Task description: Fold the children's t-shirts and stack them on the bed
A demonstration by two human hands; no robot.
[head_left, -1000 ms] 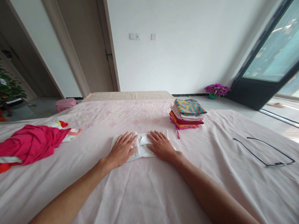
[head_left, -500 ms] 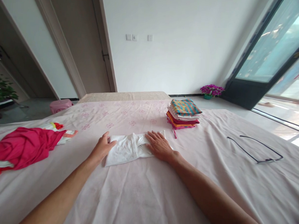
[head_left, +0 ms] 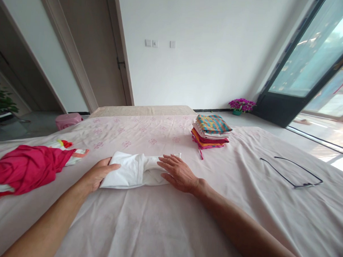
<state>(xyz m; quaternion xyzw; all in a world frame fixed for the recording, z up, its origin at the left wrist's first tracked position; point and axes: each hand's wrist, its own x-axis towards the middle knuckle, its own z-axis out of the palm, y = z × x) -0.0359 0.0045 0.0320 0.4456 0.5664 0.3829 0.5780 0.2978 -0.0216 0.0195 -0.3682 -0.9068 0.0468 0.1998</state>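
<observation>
A folded white garment (head_left: 132, 172) lies on the pale pink bed sheet (head_left: 161, 226) in front of me. My left hand (head_left: 97, 175) grips its left end, thumb on top and fingers tucked beneath. On the garment's right end my right hand (head_left: 178, 173) lies flat with the fingers stretched out.
A stack of folded colourful clothes (head_left: 211, 131) sits behind and to the right. Unfolded pink and red clothes (head_left: 24, 167) lie at the left. A black clothes hanger (head_left: 293, 171) rests on the sheet at the right. Beyond the bed are a door, a flower pot (head_left: 241, 105) and a glass door.
My left hand slid from the middle of the white garment to its left end and took hold of it. The garment now lies stretched further left. My right hand stayed flat on it.
</observation>
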